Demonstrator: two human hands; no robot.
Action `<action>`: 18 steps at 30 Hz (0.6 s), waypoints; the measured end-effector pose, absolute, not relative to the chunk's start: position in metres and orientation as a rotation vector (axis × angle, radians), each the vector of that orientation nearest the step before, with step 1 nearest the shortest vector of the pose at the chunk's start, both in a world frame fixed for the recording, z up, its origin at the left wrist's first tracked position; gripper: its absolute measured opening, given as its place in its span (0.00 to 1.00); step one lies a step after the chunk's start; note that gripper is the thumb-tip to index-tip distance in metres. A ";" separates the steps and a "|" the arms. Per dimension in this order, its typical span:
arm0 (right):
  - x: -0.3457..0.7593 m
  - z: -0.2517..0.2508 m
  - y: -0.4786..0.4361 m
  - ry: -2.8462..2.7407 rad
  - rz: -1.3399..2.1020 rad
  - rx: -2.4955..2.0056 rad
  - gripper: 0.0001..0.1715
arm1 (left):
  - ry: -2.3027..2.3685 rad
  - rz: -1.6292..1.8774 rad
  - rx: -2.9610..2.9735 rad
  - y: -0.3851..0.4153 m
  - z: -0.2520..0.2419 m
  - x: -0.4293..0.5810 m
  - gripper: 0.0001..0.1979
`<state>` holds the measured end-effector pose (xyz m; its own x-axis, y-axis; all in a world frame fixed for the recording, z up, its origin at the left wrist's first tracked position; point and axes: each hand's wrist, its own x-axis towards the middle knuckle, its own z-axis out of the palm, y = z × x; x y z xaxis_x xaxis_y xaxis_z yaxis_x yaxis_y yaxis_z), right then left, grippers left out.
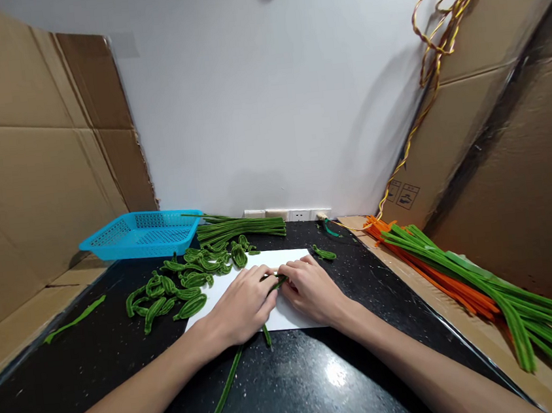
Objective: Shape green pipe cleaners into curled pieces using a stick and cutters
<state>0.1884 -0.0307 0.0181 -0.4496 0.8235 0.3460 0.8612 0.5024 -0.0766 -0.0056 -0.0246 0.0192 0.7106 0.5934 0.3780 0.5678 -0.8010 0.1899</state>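
Both my hands meet over a white sheet on the dark tabletop. My left hand is closed on a green pipe cleaner, whose fuzzy tail runs out below the wrist toward the table's front. Close beside it, my right hand pinches the same green piece between bent fingers. Most of the gripped part is hidden by the fingers. Left of the sheet lies a pile of looped, leaf-shaped green pipe cleaner pieces, some resting on the sheet's edge. One small green loop sits to the right.
A blue basket stands at the back left, next to a bundle of straight green pipe cleaners. Bright green and orange stems lie on cardboard at the right. A twisted cord runs down to a socket strip. Cardboard walls flank both sides.
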 end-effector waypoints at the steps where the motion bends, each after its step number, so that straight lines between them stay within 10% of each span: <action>1: 0.189 0.018 -0.031 -2.412 -0.157 -1.408 0.08 | 0.970 0.657 2.851 -0.025 0.019 -0.006 0.10; 18: 0.188 0.020 -0.031 -2.437 -0.159 -1.415 0.08 | 0.984 0.610 2.865 -0.024 0.018 -0.006 0.11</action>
